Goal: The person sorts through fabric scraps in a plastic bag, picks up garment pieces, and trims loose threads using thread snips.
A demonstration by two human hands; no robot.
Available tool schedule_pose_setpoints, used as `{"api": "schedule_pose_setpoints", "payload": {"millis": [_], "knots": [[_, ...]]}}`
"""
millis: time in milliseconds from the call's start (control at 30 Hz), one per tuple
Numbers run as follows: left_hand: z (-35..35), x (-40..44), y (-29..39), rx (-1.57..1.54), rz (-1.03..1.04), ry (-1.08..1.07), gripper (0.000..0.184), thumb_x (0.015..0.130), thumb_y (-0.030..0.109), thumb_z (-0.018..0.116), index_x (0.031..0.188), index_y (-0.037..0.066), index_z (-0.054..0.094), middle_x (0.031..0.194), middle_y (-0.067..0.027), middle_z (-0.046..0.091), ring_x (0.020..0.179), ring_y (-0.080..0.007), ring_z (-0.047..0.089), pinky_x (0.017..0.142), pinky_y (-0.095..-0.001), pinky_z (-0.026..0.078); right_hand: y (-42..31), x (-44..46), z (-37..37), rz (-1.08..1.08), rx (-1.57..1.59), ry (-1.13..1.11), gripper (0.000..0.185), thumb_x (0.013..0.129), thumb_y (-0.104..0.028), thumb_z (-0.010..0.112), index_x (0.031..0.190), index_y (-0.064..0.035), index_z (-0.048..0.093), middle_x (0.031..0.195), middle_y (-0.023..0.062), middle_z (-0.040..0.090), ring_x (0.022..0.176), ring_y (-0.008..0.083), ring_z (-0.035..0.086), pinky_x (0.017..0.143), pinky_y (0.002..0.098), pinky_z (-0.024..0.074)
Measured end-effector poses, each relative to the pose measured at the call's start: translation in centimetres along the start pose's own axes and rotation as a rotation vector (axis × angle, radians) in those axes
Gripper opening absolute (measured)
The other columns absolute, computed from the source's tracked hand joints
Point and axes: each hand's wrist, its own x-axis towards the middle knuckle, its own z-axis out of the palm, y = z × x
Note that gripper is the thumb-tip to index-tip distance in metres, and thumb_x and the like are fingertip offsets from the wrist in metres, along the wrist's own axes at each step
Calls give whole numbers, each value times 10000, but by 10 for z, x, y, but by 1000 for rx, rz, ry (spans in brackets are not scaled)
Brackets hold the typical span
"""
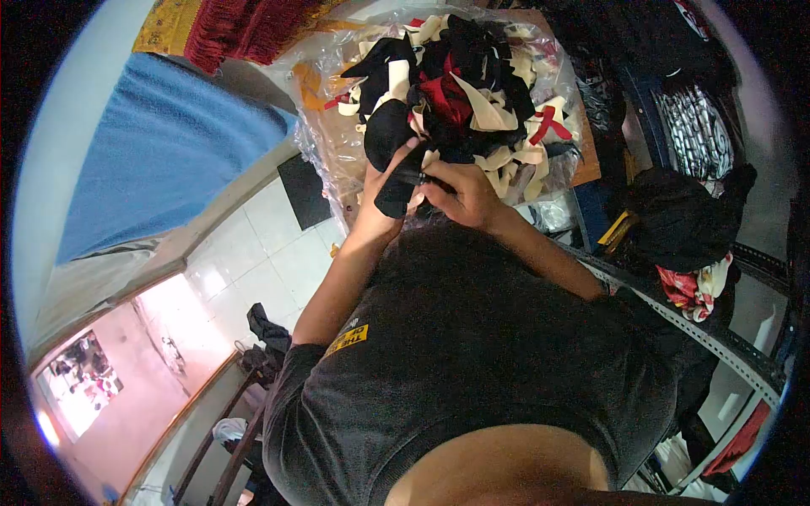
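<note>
My left hand (384,187) is closed around a piece of black fabric (389,135). The cloth rises above the fingers, and a dark flap hangs below them near the wrist. My right hand (462,194) meets it from the right, with thumb and fingers pinched at the fabric's edge. Something small and dark lies at those fingertips; its kind is too unclear to name. Just beyond both hands lies a heap of fabric scraps (485,114) in black, cream and red. Clear plastic sheeting (316,139) is spread under the heap.
Blue cloth (169,156) covers a surface on the left, and red fringed fabric (232,34) hangs at the top. To the right, a perforated metal rack (700,320) runs close to my arm, with a black cloth bundle (679,219) beside it. White floor tiles (249,244) show at left.
</note>
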Motion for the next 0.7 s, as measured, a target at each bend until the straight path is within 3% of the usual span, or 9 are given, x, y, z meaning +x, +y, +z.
{"api": "schedule_pose_setpoints", "payload": {"millis": [33, 167, 267, 367, 400, 467, 533, 633, 700], "knots": [[1, 0, 2, 225, 123, -20, 475, 918, 132, 673, 1357, 13, 538, 1384, -123, 483, 1216, -238, 544, 1034, -335, 422, -1, 1, 0, 14, 24, 36, 294, 940, -265, 632, 1054, 5, 625, 800, 135, 647, 685, 279, 663, 604, 353, 487], [-3, 5, -5, 309, 148, 14, 415, 945, 130, 637, 1333, 10, 550, 1334, -127, 518, 1198, -222, 550, 1020, -340, 431, -6, 4, -4, 61, 6, -83, 296, 939, -272, 635, 1049, 3, 627, 810, 142, 657, 688, 305, 669, 603, 362, 491], [0, 10, -1, 173, 50, 65, 567, 881, 62, 615, 1426, 60, 459, 1087, -108, 679, 992, -178, 648, 870, -303, 503, -6, 4, -1, -43, 3, -6, 296, 921, -328, 657, 960, -39, 609, 759, 159, 650, 689, 340, 681, 607, 414, 514], [2, 9, 6, 283, 55, 66, 554, 877, 73, 617, 1411, 62, 470, 1043, -111, 686, 965, -202, 662, 852, -309, 508, -9, 2, -1, -25, 13, 11, 296, 927, -330, 650, 970, -39, 614, 761, 153, 654, 687, 340, 680, 607, 415, 513], [-1, 9, 1, 334, 100, 34, 517, 902, 128, 643, 1385, 29, 488, 1194, -126, 590, 1096, -227, 589, 945, -336, 461, -7, 1, 0, -11, 26, 15, 288, 928, -322, 651, 969, -39, 618, 765, 153, 655, 684, 338, 679, 604, 414, 510], [0, 9, 0, 384, 145, -1, 499, 927, 182, 670, 1360, -4, 506, 1344, -141, 494, 1227, -252, 516, 1038, -364, 415, -5, 0, -1, 5, 38, 22, 279, 930, -315, 651, 967, -40, 622, 768, 153, 656, 682, 337, 677, 601, 413, 507], [4, 7, 3, 253, 158, -28, 500, 928, 194, 670, 1361, 1, 511, 1342, -142, 492, 1224, -250, 515, 1033, -360, 416, -5, -3, -5, 18, 5, 27, 261, 958, -238, 607, 1080, -8, 617, 818, 142, 658, 665, 272, 660, 600, 352, 491], [8, 7, 5, 206, 144, -39, 479, 944, 208, 655, 1357, 7, 521, 1327, -135, 503, 1212, -233, 524, 1028, -346, 416, -13, -5, -12, 123, 61, 21, 245, 955, -221, 607, 1059, 0, 618, 787, 123, 641, 633, 210, 627, 589, 322, 477], [9, 9, 1, 86, 62, -18, 455, 961, 213, 635, 1354, 10, 524, 1311, -126, 516, 1161, -209, 548, 984, -322, 439, -7, -7, -6, 78, 45, 56, 238, 955, -218, 609, 1047, 1, 617, 771, 112, 627, 621, 187, 607, 581, 310, 465]]}}
